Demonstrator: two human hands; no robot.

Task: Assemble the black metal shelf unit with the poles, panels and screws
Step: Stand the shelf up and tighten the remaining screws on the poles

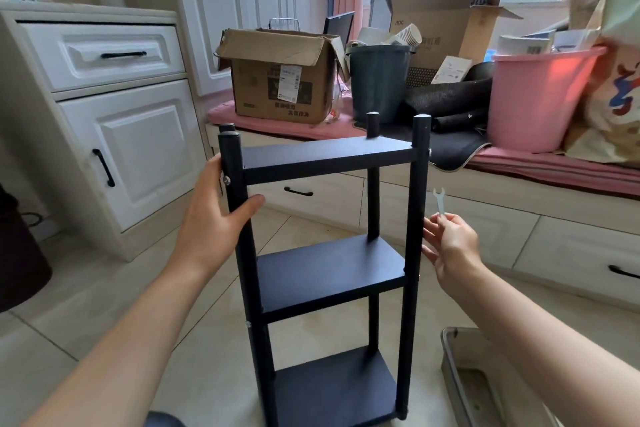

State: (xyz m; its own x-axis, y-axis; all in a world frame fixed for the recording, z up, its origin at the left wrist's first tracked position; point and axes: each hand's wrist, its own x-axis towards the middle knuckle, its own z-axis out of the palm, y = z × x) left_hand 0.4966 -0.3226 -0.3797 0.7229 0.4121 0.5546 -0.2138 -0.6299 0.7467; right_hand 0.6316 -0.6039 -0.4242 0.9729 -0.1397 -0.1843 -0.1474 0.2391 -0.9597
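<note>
Upright black metal three-panel shelf unit, left hand gripping its ten-o'clock pole, right hand at three o'clock pinching a small silver flat wrench

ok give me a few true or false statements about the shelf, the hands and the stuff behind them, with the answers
1. The left hand grips the front left pole of the shelf unit. True.
2. The right hand holds a screwdriver. False: it pinches a small silver wrench.
3. Three panels are fitted between the poles. True: the top panel, middle panel and bottom panel.
4. The shelf unit lies flat on the floor. False: it stands upright.
5. The pink bucket sits to the left of the dark green bucket. False: it sits to the right.
</note>
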